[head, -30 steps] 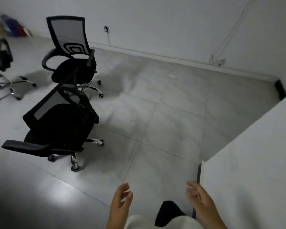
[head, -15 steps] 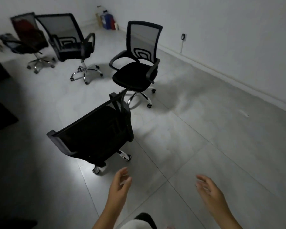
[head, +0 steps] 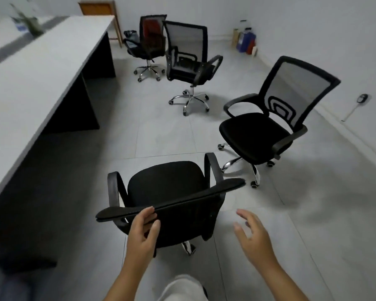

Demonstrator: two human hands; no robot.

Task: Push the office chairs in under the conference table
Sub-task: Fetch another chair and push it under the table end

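The nearest black office chair (head: 167, 187) stands right in front of me, its back towards me and its seat facing away. My left hand (head: 142, 233) is at the top edge of its backrest, fingers spread and touching the edge, not closed round it. My right hand (head: 253, 236) hovers open to the right of the backrest, apart from it. The long grey conference table (head: 33, 83) runs along the left. A second chair (head: 267, 124) stands to the right, a third chair (head: 189, 66) behind it, and a fourth chair (head: 147, 43) by the table's far end.
A wooden chair (head: 100, 9) stands at the far wall behind the table. Bottles and boxes (head: 245, 41) sit on the floor by the back wall. A wall socket with a cable (head: 361, 98) is on the right wall. A plant (head: 27, 22) stands on the table.
My view has swung left, bringing the table and all the chairs into sight. The nearest chair now stands directly before me, and my left hand has reached its backrest top.
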